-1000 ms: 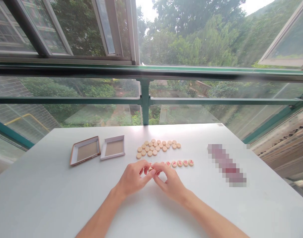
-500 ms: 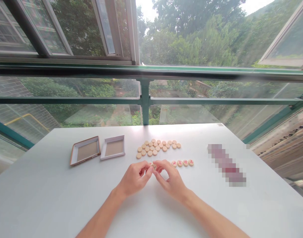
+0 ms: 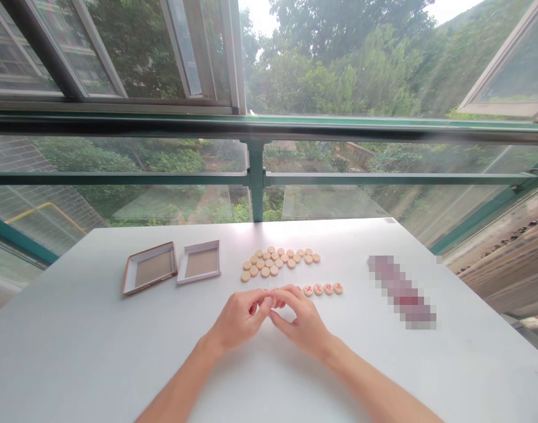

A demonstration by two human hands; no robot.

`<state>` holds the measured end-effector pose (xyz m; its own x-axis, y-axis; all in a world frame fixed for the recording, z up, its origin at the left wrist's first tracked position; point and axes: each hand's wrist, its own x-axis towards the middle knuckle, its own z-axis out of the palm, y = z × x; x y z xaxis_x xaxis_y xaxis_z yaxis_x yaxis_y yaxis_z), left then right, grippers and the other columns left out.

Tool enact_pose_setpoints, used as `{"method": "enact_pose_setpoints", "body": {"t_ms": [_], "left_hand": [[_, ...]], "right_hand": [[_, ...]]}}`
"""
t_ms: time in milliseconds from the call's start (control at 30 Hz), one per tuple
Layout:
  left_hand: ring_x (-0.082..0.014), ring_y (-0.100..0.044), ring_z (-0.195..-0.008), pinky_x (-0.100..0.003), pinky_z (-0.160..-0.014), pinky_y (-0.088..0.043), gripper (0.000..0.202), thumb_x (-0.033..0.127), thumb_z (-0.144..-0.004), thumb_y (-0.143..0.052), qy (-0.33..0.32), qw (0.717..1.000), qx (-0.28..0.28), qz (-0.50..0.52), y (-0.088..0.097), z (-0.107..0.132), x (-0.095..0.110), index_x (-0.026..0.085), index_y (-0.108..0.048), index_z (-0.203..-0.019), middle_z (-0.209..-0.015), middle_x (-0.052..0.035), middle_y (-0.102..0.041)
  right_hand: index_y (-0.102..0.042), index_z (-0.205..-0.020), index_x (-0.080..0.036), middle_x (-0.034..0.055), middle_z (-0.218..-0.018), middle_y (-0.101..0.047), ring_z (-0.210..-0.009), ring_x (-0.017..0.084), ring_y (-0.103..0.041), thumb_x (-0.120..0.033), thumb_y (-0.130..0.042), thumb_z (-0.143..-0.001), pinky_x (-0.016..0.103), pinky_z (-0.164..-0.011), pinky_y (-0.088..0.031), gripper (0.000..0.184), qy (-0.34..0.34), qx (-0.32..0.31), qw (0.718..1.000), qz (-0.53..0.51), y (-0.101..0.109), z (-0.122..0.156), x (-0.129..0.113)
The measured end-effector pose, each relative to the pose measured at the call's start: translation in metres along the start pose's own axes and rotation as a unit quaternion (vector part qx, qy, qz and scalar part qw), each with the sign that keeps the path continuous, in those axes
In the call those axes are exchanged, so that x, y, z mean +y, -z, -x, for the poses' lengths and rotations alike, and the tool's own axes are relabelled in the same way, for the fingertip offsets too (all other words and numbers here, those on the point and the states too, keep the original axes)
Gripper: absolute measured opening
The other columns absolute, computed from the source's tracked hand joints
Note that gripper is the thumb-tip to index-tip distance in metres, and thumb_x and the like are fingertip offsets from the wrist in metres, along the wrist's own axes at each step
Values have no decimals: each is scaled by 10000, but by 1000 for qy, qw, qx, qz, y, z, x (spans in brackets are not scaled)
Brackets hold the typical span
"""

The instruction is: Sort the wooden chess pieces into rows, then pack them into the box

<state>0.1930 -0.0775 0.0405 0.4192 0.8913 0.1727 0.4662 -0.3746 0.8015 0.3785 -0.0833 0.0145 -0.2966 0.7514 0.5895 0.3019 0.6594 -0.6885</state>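
Observation:
On the white table [image 3: 97,352], my left hand [image 3: 238,317] and my right hand [image 3: 302,320] meet fingertip to fingertip at the left end of a row of round wooden pieces with red marks [image 3: 323,288]. Both hands are curled in a pinch at that spot. A piece was between the fingers half a second ago; it is hidden now. Just beyond the row lies a cluster of several plain blank-side pieces [image 3: 275,262].
Two shallow box halves lie at the back left, one brown-edged [image 3: 150,268], one pale [image 3: 199,261]. A blurred pink strip [image 3: 401,291] lies at the right. A green railing and glass panels [image 3: 255,176] stand right behind the table's far edge.
My fingers have shifted slightly around the piece at the row's left end; it showed between them half a second ago and is covered now. The view has dropped a little.

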Motion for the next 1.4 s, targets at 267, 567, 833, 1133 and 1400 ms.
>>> {"method": "enact_pose_setpoints", "body": {"t_ms": [267, 567, 833, 1133, 1400], "left_hand": [[-113, -381, -551, -237, -549, -336, 376, 367, -998, -367, -5, 1000, 12, -15, 0, 0, -3, 193, -561, -726, -605, 42, -438], [-106, -354, -533, -226, -534, -323, 275, 369, -949, -489, -10, 997, 34, -62, 2, 0, 1, 213, -677, -823, -604, 48, -480], [-118, -436, -565, -239, -571, -370, 342, 370, -1000, -396, -17, 999, 28, -41, 0, -1, -1, 201, -652, -849, -666, 20, -568], [-116, -419, -566, -238, -573, -359, 329, 336, -1000, -379, -16, 998, 32, -46, 2, -1, -3, 200, -569, -769, -630, 40, -486], [-101, -356, -536, -228, -533, -313, 226, 311, -930, -496, -13, 997, 35, -66, 2, 0, -5, 200, -575, -749, -599, 62, -439]], "right_hand": [[-624, -1222, -266, 54, -969, -648, -797, 173, -644, -189, -623, -920, 358, -771, -579, 313, -16, 4, 1000, 8, 2, -1, 1], [-587, -1295, -288, 58, -1019, -642, -872, 179, -652, -140, -572, -922, 358, -816, -580, 401, 20, -19, 1000, 1, 0, 1, 1], [-598, -1279, -284, 62, -1022, -641, -832, 171, -660, -174, -572, -941, 344, -777, -599, 356, 9, -17, 1000, -1, 2, 0, 1], [-597, -1294, -290, 60, -1024, -638, -828, 176, -652, -172, -581, -937, 370, -799, -580, 376, -7, -17, 1000, 2, 2, 0, 5], [-592, -1300, -287, 62, -1038, -629, -851, 171, -642, -155, -567, -943, 360, -802, -572, 381, -2, -28, 1000, -11, 2, 0, 4]]}}
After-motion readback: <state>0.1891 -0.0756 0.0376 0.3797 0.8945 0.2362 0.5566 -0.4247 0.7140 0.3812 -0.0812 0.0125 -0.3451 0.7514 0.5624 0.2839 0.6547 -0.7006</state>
